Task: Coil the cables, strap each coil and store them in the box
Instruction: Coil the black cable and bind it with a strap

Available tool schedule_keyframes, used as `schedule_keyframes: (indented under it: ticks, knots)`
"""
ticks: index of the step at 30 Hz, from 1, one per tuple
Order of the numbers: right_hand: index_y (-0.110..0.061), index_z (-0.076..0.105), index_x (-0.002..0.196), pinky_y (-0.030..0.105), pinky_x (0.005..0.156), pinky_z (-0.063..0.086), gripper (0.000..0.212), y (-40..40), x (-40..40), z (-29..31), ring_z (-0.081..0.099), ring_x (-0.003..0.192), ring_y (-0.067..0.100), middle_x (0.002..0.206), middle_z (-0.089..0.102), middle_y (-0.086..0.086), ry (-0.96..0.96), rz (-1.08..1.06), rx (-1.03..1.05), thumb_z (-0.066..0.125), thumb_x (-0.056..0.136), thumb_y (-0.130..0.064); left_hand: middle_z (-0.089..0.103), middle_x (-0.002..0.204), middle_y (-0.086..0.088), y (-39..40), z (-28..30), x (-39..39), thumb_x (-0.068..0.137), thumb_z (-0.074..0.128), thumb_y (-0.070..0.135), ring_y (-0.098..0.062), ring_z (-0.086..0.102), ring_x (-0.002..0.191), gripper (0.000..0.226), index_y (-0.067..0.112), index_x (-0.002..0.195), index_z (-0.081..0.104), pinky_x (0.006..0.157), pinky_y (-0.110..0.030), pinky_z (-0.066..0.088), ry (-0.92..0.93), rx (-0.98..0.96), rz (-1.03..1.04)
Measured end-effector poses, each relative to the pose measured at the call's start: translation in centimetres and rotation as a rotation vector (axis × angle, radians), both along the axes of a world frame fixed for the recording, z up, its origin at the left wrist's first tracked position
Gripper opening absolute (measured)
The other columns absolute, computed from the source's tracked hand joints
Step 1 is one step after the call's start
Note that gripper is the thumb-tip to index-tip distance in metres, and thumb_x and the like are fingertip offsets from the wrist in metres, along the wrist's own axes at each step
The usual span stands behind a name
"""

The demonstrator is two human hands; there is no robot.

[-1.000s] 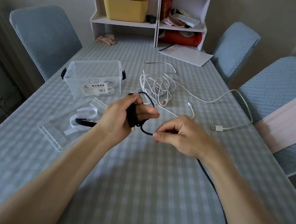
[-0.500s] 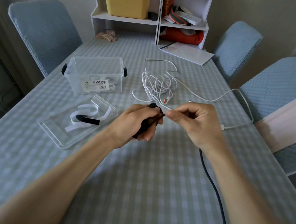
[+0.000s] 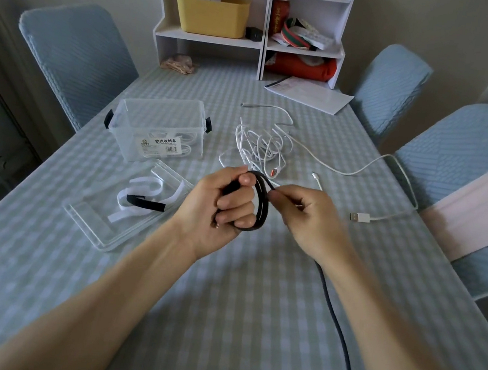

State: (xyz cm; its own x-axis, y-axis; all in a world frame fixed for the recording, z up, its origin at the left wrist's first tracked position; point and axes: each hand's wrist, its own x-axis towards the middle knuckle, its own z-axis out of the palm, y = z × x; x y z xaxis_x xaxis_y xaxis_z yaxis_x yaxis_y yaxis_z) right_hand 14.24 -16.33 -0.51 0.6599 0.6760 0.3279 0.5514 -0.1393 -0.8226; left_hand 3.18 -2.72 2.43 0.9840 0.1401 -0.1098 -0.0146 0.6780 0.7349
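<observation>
**Black cable held in loops, centre frame**

Left hand [image 3: 227, 204] curled tight round looped black cable [image 3: 261, 205] at centre of frame, above the bench [image 3: 236, 308]. Right hand [image 3: 304, 214] pinches the same cable just right of the loops; its tail runs down lower right. Loose white cables [image 3: 260, 146] upper centre. Clear box [image 3: 160, 127] upper left, lid [image 3: 101, 225] with straps [image 3: 141, 199] below it.

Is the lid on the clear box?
No, the clear box is open; its lid lies on the table in front, holding straps.
</observation>
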Motion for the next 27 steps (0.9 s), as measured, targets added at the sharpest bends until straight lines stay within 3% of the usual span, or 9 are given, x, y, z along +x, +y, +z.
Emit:
schedule_keyframes:
  ticks: [6, 9, 11, 14, 19, 21, 23, 25, 27]
  knots:
    - [-0.025, 0.042, 0.057, 0.024, 0.049, 0.026, 0.045, 0.9, -0.1, -0.9, 0.03, 0.049, 0.01, 0.048, 0.032, -0.005, -0.141, 0.071, -0.173, 0.059, 0.099, -0.026, 0.034, 0.041, 0.01, 1.1, 1.2, 0.4, 0.094, 0.035, 0.009, -0.006, 0.027, 0.033, 0.023, 0.018, 0.075, 0.045, 0.042, -0.019, 0.029, -0.038, -0.251, 0.329]
    - [-0.022, 0.059, 0.066, 0.032, 0.052, 0.034, 0.035, 1.3, -0.8, -0.9, 0.038, 0.047, 0.013, 0.051, 0.045, -0.002, -0.162, 0.154, -0.258, 0.057, 0.099, -0.032, 0.064, 0.062, 0.007, 2.1, 1.8, 0.6, 0.101, 0.035, 0.01, -0.007, 0.043, 0.04, 0.019, 0.017, 0.087, 0.045, 0.049, -0.021, 0.036, -0.003, -0.254, 0.571]
    - [-0.016, 0.068, 0.081, 0.035, 0.054, 0.039, 0.028, 1.4, -1.5, -0.6, 0.047, 0.051, 0.019, 0.056, 0.055, 0.003, -0.202, 0.212, -0.316, 0.057, 0.099, -0.034, 0.076, 0.087, -0.005, 2.6, 1.2, 0.8, 0.104, 0.035, 0.013, -0.012, 0.057, 0.05, 0.016, 0.015, 0.091, 0.043, 0.053, -0.023, 0.038, 0.037, -0.083, 0.666]
    - [-0.011, 0.063, 0.073, 0.035, 0.053, 0.038, 0.036, 1.2, -2.1, 0.0, 0.047, 0.052, 0.023, 0.055, 0.052, 0.005, -0.237, 0.249, -0.341, 0.057, 0.098, -0.035, 0.075, 0.101, -0.011, 2.9, -0.2, 0.9, 0.107, 0.032, 0.017, -0.024, 0.073, 0.081, 0.02, 0.014, 0.091, 0.044, 0.063, -0.027, 0.048, 0.077, 0.286, 0.665]
    - [-0.014, 0.071, 0.085, 0.039, 0.059, 0.046, 0.032, 0.6, -2.4, 0.7, 0.054, 0.056, 0.022, 0.062, 0.062, 0.005, -0.254, 0.301, -0.47, 0.055, 0.099, -0.039, 0.073, 0.107, -0.016, 3.2, -0.4, 1.5, 0.106, 0.033, 0.011, -0.029, 0.069, 0.106, 0.021, 0.004, 0.102, 0.052, 0.086, -0.034, 0.055, 0.096, 0.145, 0.667]
    - [-0.011, 0.066, 0.076, 0.041, 0.059, 0.045, 0.034, 0.4, -2.7, 1.0, 0.051, 0.055, 0.022, 0.059, 0.058, 0.006, -0.279, 0.304, -0.472, 0.058, 0.097, -0.036, 0.073, 0.11, -0.011, 3.4, -1.0, 1.5, 0.104, 0.037, 0.01, -0.023, 0.065, 0.113, 0.019, 0.005, 0.109, 0.055, 0.097, -0.034, 0.05, 0.15, 0.251, 0.655]
    - [-0.012, 0.057, 0.065, 0.039, 0.056, 0.042, 0.036, 0.2, -2.8, 1.4, 0.045, 0.053, 0.021, 0.054, 0.05, 0.005, -0.296, 0.311, -0.439, 0.061, 0.095, -0.032, 0.074, 0.11, -0.003, 3.2, -1.5, 1.2, 0.101, 0.043, 0.013, -0.011, 0.063, 0.107, 0.021, 0.014, 0.1, 0.064, 0.096, -0.023, 0.044, 0.203, 0.606, 0.648]
    - [-0.024, 0.052, 0.057, 0.032, 0.052, 0.037, 0.039, 0.0, -2.8, 1.8, 0.04, 0.049, 0.015, 0.05, 0.045, -0.001, -0.293, 0.315, -0.372, 0.064, 0.093, -0.029, 0.07, 0.106, 0.005, 2.5, -1.8, 1.0, 0.101, 0.042, 0.013, -0.01, 0.056, 0.077, 0.021, 0.008, 0.102, 0.063, 0.072, -0.013, 0.04, 0.215, 0.892, 0.553]
    - [-0.029, 0.057, 0.058, 0.026, 0.051, 0.034, 0.037, -0.1, -2.5, 2.1, 0.041, 0.047, 0.014, 0.049, 0.045, -0.004, -0.29, 0.291, -0.262, 0.065, 0.093, -0.027, 0.075, 0.095, 0.005, 1.7, -1.5, 0.8, 0.102, 0.043, 0.011, -0.011, 0.054, 0.068, 0.014, 0.004, 0.098, 0.054, 0.065, -0.014, 0.04, 0.201, 0.941, 0.427]
